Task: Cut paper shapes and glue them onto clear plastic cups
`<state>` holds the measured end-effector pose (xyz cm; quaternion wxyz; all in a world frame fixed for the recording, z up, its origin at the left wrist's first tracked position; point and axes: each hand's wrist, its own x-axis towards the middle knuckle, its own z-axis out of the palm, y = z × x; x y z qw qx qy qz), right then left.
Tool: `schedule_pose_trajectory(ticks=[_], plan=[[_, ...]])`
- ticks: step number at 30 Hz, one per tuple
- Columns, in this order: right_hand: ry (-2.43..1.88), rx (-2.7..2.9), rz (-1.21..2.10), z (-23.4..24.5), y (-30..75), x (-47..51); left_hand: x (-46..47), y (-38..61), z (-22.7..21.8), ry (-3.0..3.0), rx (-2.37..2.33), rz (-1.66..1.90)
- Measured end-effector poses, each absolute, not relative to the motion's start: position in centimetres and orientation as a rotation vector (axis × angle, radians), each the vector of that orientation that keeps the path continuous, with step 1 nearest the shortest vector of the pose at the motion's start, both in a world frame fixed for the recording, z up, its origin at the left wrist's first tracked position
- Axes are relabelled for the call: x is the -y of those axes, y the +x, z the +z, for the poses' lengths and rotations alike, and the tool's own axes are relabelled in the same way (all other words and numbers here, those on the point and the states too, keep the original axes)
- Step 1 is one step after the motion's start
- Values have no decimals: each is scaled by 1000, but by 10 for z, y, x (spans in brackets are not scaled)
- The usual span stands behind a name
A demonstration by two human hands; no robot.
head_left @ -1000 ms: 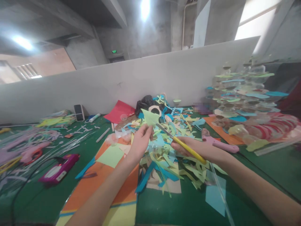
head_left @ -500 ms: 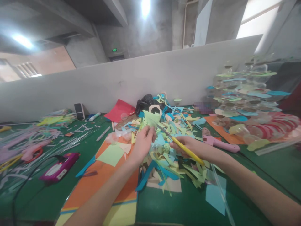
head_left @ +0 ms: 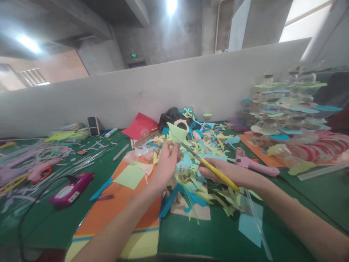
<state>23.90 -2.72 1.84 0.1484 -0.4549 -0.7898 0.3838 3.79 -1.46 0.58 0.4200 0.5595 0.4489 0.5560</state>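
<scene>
My left hand (head_left: 165, 163) pinches a light green piece of paper (head_left: 176, 132) and holds it up over a heap of coloured paper scraps (head_left: 196, 174). My right hand (head_left: 226, 172) grips yellow-handled scissors (head_left: 207, 165), whose blades reach into the lower edge of the green piece. Both hands hover above the green table (head_left: 212, 236).
A pink glue gun (head_left: 252, 164) lies right of my right hand. Orange and yellow sheets (head_left: 117, 207) lie under my left forearm. A magenta device (head_left: 71, 188) with a black cable sits at left. A white partition (head_left: 136, 98) stands behind. Stacked clear cups with paper (head_left: 283, 116) fill the right.
The view has shifted slightly. My hands stay together, the scissors still at the green paper, which sits a little lower and closer to the heap.
</scene>
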Motion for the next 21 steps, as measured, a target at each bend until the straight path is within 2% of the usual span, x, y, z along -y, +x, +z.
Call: schedule_pose_trajectory(ticks=[5, 11, 21], plan=[[-1330, 2276, 1085, 15, 238, 25, 7, 31, 3, 1396, -1087, 1360], [-1319, 2096, 1328, 2, 236, 19, 5, 30, 3, 1409, -1057, 1318], [-1395, 2002, 1393, 3, 226, 26, 5, 31, 3, 1394, -958, 1359]])
